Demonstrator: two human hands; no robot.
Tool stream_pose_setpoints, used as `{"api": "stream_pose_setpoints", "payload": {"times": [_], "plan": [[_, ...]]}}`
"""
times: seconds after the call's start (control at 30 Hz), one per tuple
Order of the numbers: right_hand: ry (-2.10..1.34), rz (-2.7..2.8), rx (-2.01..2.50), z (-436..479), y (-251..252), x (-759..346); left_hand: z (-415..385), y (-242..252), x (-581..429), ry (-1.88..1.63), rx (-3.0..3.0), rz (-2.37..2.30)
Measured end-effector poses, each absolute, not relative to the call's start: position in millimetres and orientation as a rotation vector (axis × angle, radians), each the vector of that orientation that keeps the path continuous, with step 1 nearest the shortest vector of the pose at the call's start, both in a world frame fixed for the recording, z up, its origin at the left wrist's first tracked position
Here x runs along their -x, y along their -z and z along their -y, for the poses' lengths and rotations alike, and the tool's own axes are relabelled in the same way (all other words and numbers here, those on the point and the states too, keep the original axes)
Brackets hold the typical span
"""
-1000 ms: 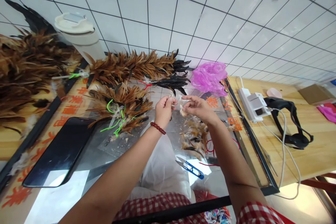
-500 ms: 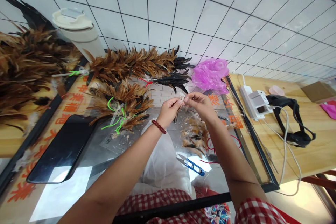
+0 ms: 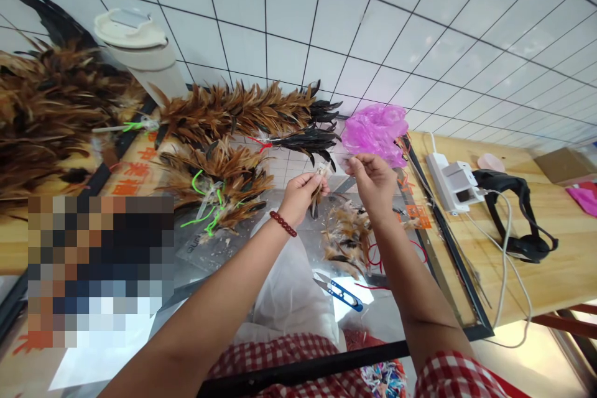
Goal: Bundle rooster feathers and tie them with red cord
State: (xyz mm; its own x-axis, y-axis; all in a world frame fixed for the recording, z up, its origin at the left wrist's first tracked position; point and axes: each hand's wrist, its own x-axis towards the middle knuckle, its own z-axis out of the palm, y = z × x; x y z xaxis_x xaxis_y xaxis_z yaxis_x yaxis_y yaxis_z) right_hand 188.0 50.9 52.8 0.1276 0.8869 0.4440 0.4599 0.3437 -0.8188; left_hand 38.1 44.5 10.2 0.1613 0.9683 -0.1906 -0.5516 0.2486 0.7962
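Observation:
My left hand (image 3: 301, 194), below a beaded bracelet, is closed on a small bunch of feathers (image 3: 316, 204); pale quill ends stick up above the fingers and dark tips hang below. To its right, my right hand (image 3: 374, 180) has thumb and forefinger pinched together, apart from the bunch. What lies in that pinch is too small to make out. Loose brown feathers (image 3: 347, 236) lie beneath the right wrist. Nearer me rest blue thread snips (image 3: 342, 294). Black feathers tied with red string (image 3: 303, 138) lie just beyond the left hand.
Feather bundles tied with green string (image 3: 219, 180) and a long feather strip (image 3: 242, 109) lie to the left. A white tumbler (image 3: 140, 59) stands behind them. Along the wall sits a pink plastic bag (image 3: 375, 130). A power strip (image 3: 443, 177) and black head strap (image 3: 517, 217) are rightward.
My right hand has drawn away from the left, to the right, still pinched. My left hand stays nearly in place with the feather bunch.

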Motion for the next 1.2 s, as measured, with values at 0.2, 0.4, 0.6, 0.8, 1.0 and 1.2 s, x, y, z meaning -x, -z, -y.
{"api": "stream_pose_setpoints", "payload": {"times": [0.2,0.4,0.6,0.8,1.0,1.2], "plan": [[0.031,2.248,1.088,-42.6,-42.8,-188.8,-46.5,-10.6,-37.5,-1.251,-0.494,-0.728],[0.138,2.377,1.044,-42.9,-39.9,-185.3,-47.9,-12.9,-36.3,-1.275,-0.437,-0.700],[-0.421,1.999,1.108,-44.6,-50.2,-183.0,-48.1,-8.9,-38.7,-1.311,-0.505,-0.782],[-1.098,1.480,1.180,-55.6,-48.2,-184.4,-47.4,-6.2,-39.6,-1.302,-0.587,-0.798],[-1.081,1.349,1.193,-57.4,-47.8,-184.9,-43.5,-8.4,-39.0,-1.263,-0.767,-0.798],[-1.128,1.310,1.270,-58.7,-50.0,-189.5,-40.1,-11.9,-36.6,-1.204,-1.123,-0.902]]}}
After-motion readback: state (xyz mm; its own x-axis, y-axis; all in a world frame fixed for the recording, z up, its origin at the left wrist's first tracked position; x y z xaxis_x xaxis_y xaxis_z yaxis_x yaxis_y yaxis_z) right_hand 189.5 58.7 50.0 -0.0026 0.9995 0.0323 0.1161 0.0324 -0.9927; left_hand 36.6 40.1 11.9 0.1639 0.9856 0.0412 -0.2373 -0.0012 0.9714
